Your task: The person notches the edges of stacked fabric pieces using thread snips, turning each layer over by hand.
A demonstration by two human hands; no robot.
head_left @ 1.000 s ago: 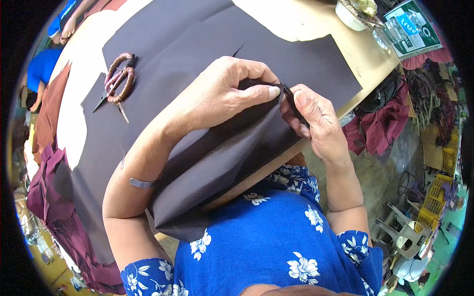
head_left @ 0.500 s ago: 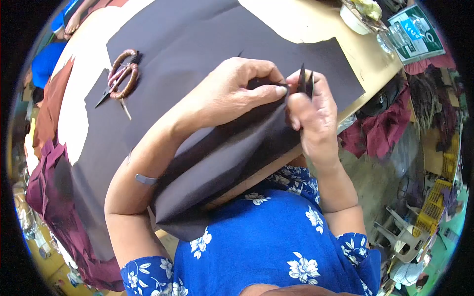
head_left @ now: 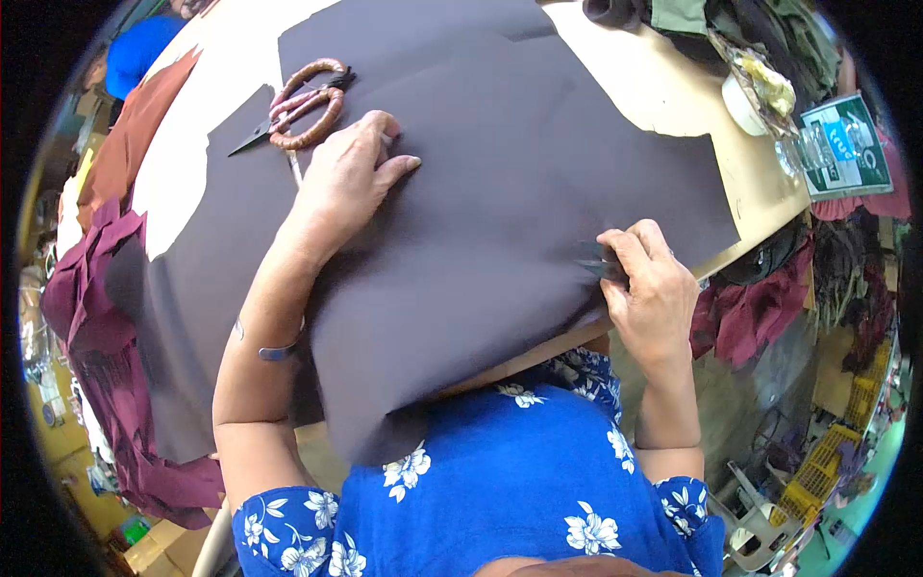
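Dark cloth (head_left: 481,212) lies spread over the table, its front part hanging over the edge at my body. My left hand (head_left: 365,168) rests on the cloth at the upper left, thumb and fingers apart, with nothing visible between them. Just beyond it are scissors (head_left: 306,104) with wrapped handles, their dark blades pointing left. My right hand (head_left: 654,288) is at the right part of the cloth, closed on small dark snips (head_left: 598,264) whose pointed tips face left over the fabric.
A white bowl (head_left: 745,104), a plastic bottle (head_left: 817,149) and a green-and-white box (head_left: 865,163) are at the upper right. Maroon cloth (head_left: 96,279) hangs at the left edge, beside brown cloth (head_left: 135,135). A person in blue (head_left: 139,53) is at the far left.
My left hand has released the pinched cloth and moved left towards the scissors. The raised fold has come down flatter. My right hand has moved lower with the snips, and the view has shifted.
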